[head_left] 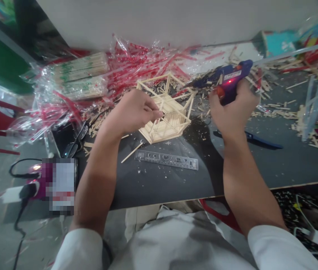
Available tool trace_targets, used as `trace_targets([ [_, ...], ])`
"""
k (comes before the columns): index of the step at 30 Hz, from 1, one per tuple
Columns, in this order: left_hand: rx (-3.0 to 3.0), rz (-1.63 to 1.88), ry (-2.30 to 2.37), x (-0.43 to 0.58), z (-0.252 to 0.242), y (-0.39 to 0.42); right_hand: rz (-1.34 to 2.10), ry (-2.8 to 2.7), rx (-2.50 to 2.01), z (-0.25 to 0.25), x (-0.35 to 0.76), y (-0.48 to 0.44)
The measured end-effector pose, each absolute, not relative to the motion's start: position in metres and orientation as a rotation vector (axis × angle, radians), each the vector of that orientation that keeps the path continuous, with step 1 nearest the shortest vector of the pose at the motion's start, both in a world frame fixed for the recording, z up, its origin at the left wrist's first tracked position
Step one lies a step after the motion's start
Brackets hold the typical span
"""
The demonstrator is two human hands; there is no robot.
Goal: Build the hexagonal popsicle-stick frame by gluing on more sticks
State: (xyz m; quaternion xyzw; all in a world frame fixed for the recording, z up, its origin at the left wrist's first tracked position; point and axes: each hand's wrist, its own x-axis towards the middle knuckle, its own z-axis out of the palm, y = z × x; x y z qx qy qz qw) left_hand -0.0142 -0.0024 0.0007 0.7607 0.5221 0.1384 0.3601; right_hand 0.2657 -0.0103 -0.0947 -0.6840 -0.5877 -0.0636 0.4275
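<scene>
A small box-shaped frame of thin wooden sticks (172, 116) stands on the dark table (288, 165). My left hand (132, 110) rests at the frame's left side, fingers pinched together on one of its sticks. My right hand (232, 110) is closed round the grip of a blue glue gun (226, 77) with a red light on its side. The gun's nozzle points left, above the frame's far right corner.
Packs of wooden sticks (81, 77) in clear wrap and red-printed wrappers (142, 62) pile at the back. A clear ruler (166, 159) and a loose stick (132, 152) lie in front of the frame. A blue-handled tool (257, 140) lies right. Stick offcuts litter the table.
</scene>
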Motion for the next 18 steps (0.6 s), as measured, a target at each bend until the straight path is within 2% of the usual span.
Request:
trace_targets([
  [3, 2.002, 0.352, 1.314, -0.012, 0.0035, -0.0036, -0.249, -1.401, -1.669, -0.0918, 0.2626, -0.0118],
  [18, 2.047, 0.339, 1.291, -0.0139, -0.0026, -0.0026, -0.259, -1.421, -1.619, -0.093, 0.2639, -0.0107],
])
